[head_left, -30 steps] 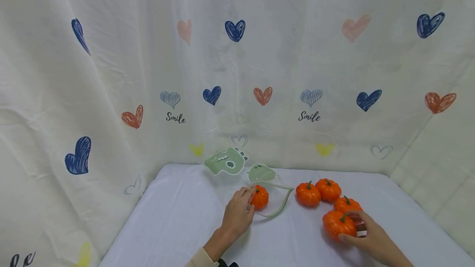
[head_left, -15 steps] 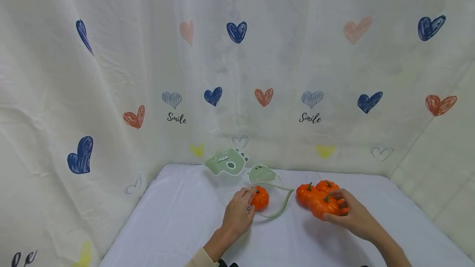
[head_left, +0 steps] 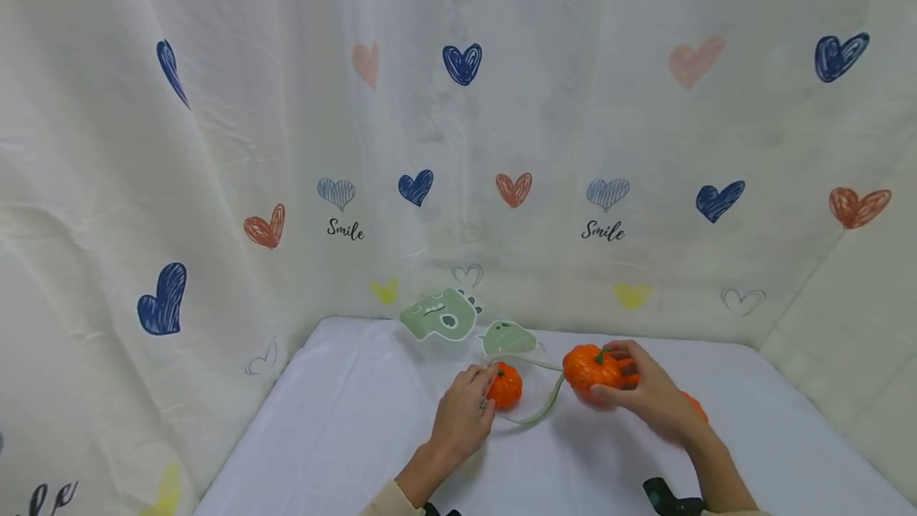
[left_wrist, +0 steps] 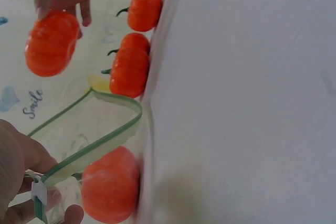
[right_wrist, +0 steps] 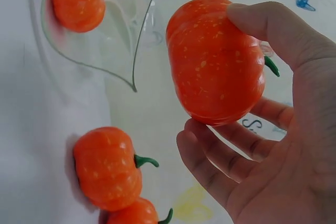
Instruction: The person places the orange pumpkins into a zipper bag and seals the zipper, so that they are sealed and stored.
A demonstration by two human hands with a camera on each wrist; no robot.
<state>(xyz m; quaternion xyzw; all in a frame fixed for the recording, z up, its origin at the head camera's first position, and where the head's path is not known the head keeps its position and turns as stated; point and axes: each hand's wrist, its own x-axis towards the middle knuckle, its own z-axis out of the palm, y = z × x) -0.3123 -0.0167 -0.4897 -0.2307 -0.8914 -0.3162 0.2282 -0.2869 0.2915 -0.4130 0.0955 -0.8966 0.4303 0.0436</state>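
A clear zip bag with a green edge (left_wrist: 100,141) and a green dinosaur print (head_left: 438,314) lies on its side, its mouth spread. My left hand (head_left: 462,414) pinches the bag's rim beside a small white slider (left_wrist: 39,192). One small orange toy pumpkin (head_left: 505,386) sits inside the bag. My right hand (head_left: 655,392) grips another pumpkin (head_left: 589,369) between thumb and fingers, raised off the table just right of the bag's mouth. In the right wrist view this held pumpkin (right_wrist: 212,61) has its green stem towards the palm.
Several pumpkins stand on the white-covered table (head_left: 344,420) to the right of the bag, among them one (left_wrist: 144,9) apart from a close pair (left_wrist: 128,72). The right hand mostly hides them in the head view. A heart-printed curtain (head_left: 458,126) hangs behind.
My right hand has lifted its pumpkin and carried it left and away from me, over the other pumpkins, to the bag's mouth. The left hand has stayed at the rim.
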